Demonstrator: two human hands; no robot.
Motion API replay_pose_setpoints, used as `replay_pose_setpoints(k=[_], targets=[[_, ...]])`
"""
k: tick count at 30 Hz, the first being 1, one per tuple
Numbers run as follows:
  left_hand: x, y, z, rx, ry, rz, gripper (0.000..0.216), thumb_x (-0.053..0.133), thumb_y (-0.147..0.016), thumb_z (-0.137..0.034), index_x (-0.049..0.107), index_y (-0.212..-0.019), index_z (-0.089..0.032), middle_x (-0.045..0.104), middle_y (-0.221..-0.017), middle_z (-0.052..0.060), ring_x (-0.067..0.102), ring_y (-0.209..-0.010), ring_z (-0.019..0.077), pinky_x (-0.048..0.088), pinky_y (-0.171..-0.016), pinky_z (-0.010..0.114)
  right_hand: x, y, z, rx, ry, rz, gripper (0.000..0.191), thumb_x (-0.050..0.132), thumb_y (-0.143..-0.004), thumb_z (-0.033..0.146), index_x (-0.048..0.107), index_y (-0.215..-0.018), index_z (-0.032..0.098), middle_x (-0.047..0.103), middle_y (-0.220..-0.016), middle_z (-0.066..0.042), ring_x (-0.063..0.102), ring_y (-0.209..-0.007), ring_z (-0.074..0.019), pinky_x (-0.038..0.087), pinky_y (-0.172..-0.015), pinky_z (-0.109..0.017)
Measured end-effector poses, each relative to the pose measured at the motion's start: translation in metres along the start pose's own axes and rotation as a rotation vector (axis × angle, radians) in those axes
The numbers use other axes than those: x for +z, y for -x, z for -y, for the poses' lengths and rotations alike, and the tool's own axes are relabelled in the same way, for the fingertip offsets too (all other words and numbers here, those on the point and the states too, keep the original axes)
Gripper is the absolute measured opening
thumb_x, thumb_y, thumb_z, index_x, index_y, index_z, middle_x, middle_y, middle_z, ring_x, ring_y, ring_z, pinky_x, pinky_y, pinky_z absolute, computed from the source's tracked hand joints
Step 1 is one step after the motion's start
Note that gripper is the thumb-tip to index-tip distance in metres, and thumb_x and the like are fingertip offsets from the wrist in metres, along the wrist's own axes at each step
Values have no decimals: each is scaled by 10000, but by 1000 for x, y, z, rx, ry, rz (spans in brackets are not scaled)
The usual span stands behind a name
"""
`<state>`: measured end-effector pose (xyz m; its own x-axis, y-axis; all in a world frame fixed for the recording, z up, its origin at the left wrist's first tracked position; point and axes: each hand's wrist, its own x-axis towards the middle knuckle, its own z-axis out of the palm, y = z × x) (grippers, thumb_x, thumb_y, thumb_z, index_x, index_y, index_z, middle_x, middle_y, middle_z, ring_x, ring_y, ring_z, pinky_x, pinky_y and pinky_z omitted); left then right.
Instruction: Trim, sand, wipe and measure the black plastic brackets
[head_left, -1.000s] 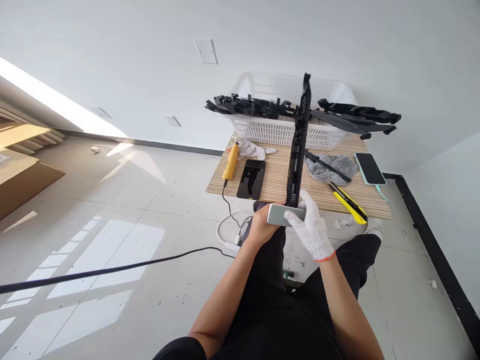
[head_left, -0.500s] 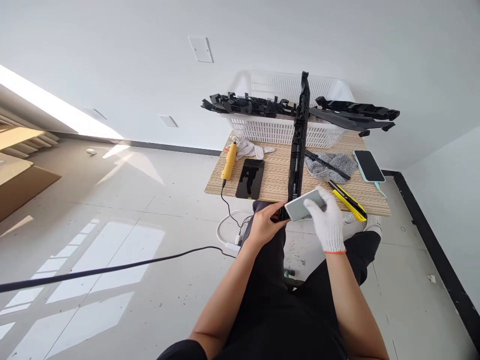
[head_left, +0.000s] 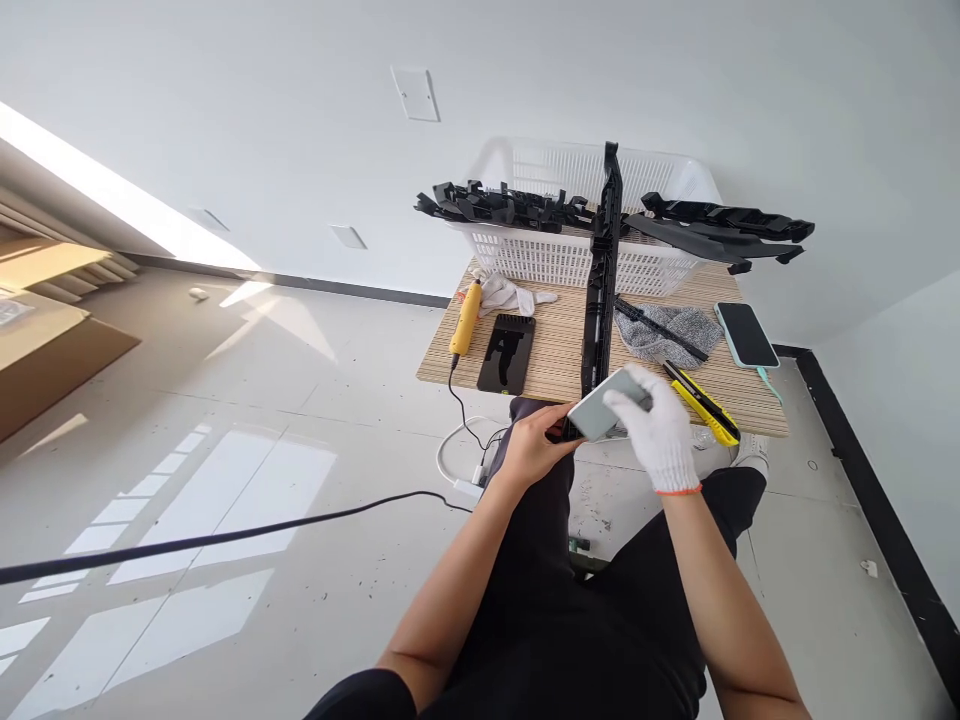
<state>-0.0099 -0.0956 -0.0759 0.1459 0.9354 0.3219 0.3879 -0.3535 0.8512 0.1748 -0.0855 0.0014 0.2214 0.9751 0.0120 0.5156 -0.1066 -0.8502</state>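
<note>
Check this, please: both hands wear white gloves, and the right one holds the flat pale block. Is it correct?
No: the head view shows the left hand bare; only the right hand is gloved, and it holds the flat pale block.

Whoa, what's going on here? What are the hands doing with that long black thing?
A person's bare left hand grips the near end of a long black plastic strip. The right hand, in a white glove, holds a flat gray slab close to that end; whether they touch is hard to tell. More black plastic parts lie across the white basket.
</note>
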Motion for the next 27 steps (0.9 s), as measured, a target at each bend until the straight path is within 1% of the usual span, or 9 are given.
replay_pose_setpoints(k=[2, 5, 6, 10, 14, 18, 22, 25, 27], targets=[[0, 0, 0, 3, 6, -1, 438, 801, -751, -193, 721, -1181, -227, 781, -1072, 41, 741, -885, 196, 619, -745, 287, -1, -3, 2, 0, -8, -49, 609, 726, -791, 545, 644, -1331, 276, 671, -1327, -74, 631, -1182, -289, 476, -1048, -478], [0, 1, 0, 29, -3, 6, 430, 743, -755, -99, 730, -1159, -243, 778, -1087, 28, 739, -962, 205, 611, -826, 304, 0, -3, 2, -46, 12, 171, 591, 764, -758, 523, 671, -1294, 291, 682, -1308, -65, 643, -1159, -290, 492, -1024, -467], [0, 1, 0, 27, 3, 5, 446, 730, -756, -86, 726, -1171, -249, 775, -1102, 27, 737, -976, 204, 609, -835, 304, 0, -2, 1, -45, 21, 191, 589, 772, -750, 523, 679, -1283, 290, 685, -1303, -64, 646, -1151, -292, 492, -1021, -472], [-1, 0, 1, 4, 21, 6, 445, 780, -750, -161, 719, -1185, -234, 775, -1070, 38, 735, -895, 193, 613, -741, 281, 5, 4, -5, 29, -33, -76, 623, 722, -794, 556, 639, -1331, 251, 661, -1340, -91, 634, -1166, -293, 476, -1042, -495], [-2, 1, 1, 21, -19, 13, 410, 711, -770, -82, 732, -1146, -243, 774, -1078, 36, 735, -950, 198, 605, -805, 294, 14, 12, -8, -4, -71, 87, 616, 765, -756, 538, 662, -1296, 259, 670, -1331, -81, 626, -1195, -288, 465, -1066, -475], [-1, 1, 2, 25, -11, -4, 405, 798, -755, -192, 723, -1151, -230, 776, -1070, 40, 735, -885, 189, 618, -732, 282, 15, 10, -9, 86, -141, -157, 648, 712, -798, 555, 614, -1354, 239, 661, -1338, -99, 644, -1159, -282, 492, -1031, -477], [1, 1, 2, 34, -43, 7, 332, 771, -786, -184, 734, -1112, -234, 780, -1075, 38, 740, -943, 201, 621, -767, 293, 8, 0, -5, 14, -76, 69, 606, 764, -747, 546, 677, -1275, 261, 693, -1292, -80, 648, -1159, -296, 487, -1038, -484], [1, 2, 3, 24, -25, 8, 404, 810, -774, -269, 719, -1167, -235, 771, -1115, 48, 741, -952, 203, 629, -741, 288, 2, -6, -2, 21, -52, -119, 660, 728, -780, 566, 631, -1343, 235, 652, -1359, -106, 621, -1209, -311, 469, -1059, -500], [0, 3, 3, 19, -26, 19, 400, 814, -765, -265, 724, -1154, -237, 773, -1104, 45, 741, -955, 208, 629, -760, 301, 1, -6, -2, 25, -50, -85, 678, 726, -786, 555, 605, -1371, 235, 641, -1377, -108, 631, -1196, -306, 483, -1043, -491]])
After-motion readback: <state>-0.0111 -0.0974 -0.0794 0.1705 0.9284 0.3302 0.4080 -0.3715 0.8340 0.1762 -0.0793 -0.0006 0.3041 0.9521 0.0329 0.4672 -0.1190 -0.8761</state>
